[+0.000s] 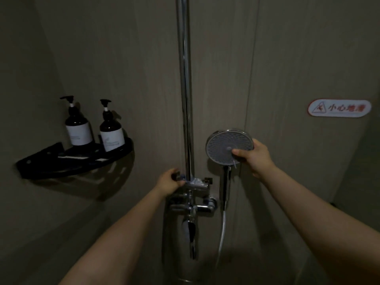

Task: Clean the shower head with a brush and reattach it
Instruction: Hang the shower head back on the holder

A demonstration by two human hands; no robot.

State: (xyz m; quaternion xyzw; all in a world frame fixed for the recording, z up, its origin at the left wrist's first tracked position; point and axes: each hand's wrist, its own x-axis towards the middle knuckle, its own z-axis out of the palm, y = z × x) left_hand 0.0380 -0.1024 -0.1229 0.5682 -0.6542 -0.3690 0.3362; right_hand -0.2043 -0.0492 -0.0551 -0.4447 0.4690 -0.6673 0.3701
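Observation:
The round chrome shower head [223, 144] faces me, right of the vertical chrome pipe [185, 89], with its dark handle [226, 182] pointing down into a hose [222, 229]. My right hand [254, 155] grips the head's right rim, thumb across its grey nozzle face. My left hand [170, 182] is closed around the left knob of the mixer valve [197, 184] at the foot of the pipe. No brush is in sight.
A black corner shelf [67, 163] on the left wall carries two dark pump bottles [78, 126] [111, 134]. The chrome tap spout [191, 227] hangs below the valve. A red-and-white slip warning sticker [339, 108] is on the right wall. The room is dim.

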